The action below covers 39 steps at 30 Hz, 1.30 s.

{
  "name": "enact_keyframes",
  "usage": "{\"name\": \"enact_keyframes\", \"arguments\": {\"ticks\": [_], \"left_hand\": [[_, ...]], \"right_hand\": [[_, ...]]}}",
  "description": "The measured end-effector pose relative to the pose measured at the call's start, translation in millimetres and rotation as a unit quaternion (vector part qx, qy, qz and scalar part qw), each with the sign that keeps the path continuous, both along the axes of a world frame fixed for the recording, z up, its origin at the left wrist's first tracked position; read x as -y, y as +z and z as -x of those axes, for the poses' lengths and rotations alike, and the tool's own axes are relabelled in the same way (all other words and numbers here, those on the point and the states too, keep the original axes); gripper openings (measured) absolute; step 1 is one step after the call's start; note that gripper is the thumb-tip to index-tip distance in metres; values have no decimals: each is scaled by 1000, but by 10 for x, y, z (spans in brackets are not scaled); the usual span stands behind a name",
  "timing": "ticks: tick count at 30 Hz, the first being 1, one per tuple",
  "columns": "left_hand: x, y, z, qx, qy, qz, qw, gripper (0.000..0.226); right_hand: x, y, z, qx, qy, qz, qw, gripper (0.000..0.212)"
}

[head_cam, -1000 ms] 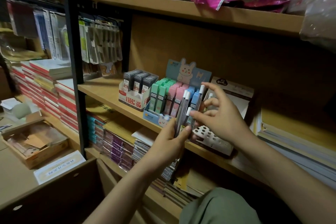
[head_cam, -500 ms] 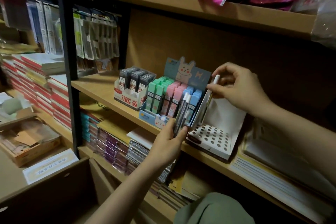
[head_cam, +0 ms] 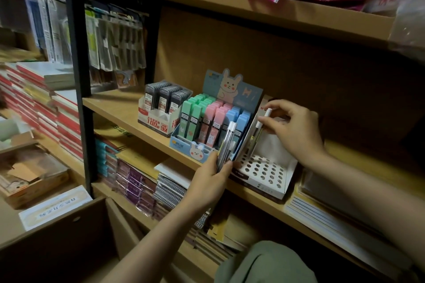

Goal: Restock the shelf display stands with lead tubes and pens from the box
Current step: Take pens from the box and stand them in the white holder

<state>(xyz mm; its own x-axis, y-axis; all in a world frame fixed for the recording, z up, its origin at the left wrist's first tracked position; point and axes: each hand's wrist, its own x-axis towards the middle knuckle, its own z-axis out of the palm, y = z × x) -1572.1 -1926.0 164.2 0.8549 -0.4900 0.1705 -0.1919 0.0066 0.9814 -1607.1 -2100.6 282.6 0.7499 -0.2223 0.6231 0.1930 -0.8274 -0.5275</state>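
- Our left hand is closed around a small bunch of pens, thumb on one side and fingers on the other, holding them upright just in front of the shelf edge.
- The bunch has clear barrels and white caps; it stands in front of the blue tubes in the rabbit stand and partly hides them.
- Our right hand reaches in from the right and pinches a single pen near its white top between thumb and fingertips; the other fingers are loosely curled.
- That pen stands nearly upright over the back left corner of the white stand, its lower end down among the round holes. We cannot tell whether the tip already sits in a hole.
- The white stand rests on the middle shelf, just beside the rabbit stand on its right; the rest of its holes show no pens.
- The rabbit stand holds rows of green, pink and blue lead tubes, standing upright and closely packed.
- To its left, touching or nearly so, a smaller white and red stand holds dark grey lead tubes.
- Notebooks are stacked on the shelf below, and an open cardboard box sits low at the left, near our knee.
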Motion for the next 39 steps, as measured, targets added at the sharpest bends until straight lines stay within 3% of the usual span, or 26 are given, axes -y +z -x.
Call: {"name": "enact_keyframes", "arguments": {"ticks": [19, 33, 39], "left_hand": [[-7, 29, 15, -11, -6, -19, 1000, 18], [-43, 63, 59, -10, -13, -13, 1000, 15], [-96, 108, 61, -30, -44, 2, 999, 13]], "right_hand": [[-13, 34, -37, 21, -30, 5, 999, 18], [-98, -103, -114, 10, -71, 114, 991, 21], [-128, -196, -75, -8, -78, 87, 993, 13]]}}
